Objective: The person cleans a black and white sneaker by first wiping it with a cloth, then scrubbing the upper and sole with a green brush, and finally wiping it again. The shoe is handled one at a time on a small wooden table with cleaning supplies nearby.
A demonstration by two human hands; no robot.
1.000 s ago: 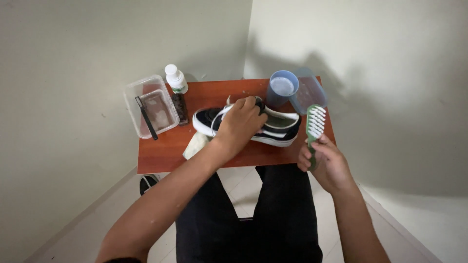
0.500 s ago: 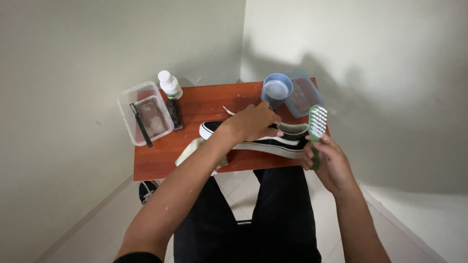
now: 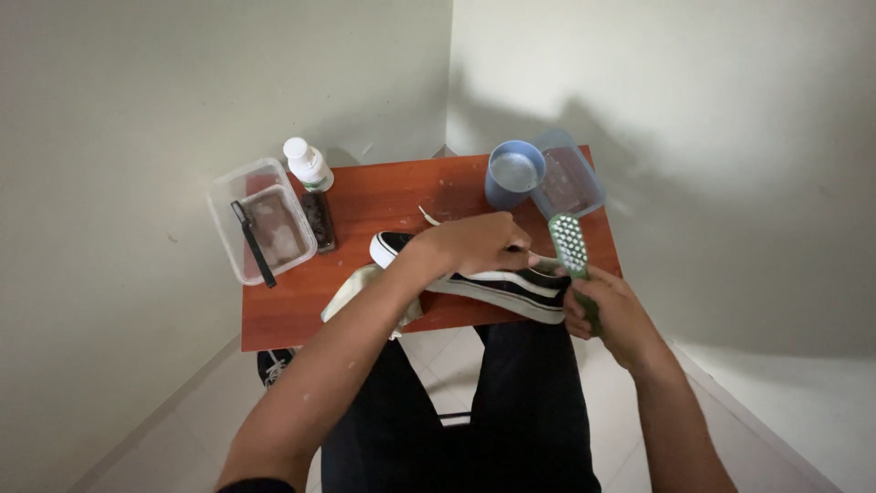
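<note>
A black sneaker with a white sole [image 3: 497, 285] lies on its side along the front of a small red-brown table [image 3: 383, 205]. My left hand [image 3: 479, 242] rests on top of the shoe and grips it around the lace area; a loose white lace end pokes out behind it. My right hand [image 3: 602, 315] is at the shoe's right end, closed around the handle of a green scrub brush [image 3: 569, 242], whose white bristles face up.
A blue cup of water [image 3: 513, 172] and a clear square tub [image 3: 568, 181] stand at the table's back right. A clear tub holding a dark brush [image 3: 258, 228], a white bottle [image 3: 307, 164] and a pale cloth [image 3: 358, 290] sit left. Walls close in on both sides.
My left hand has slid the shoe to the right and nearer the table's front edge. The brush in my right hand stays beside the shoe's right end.
</note>
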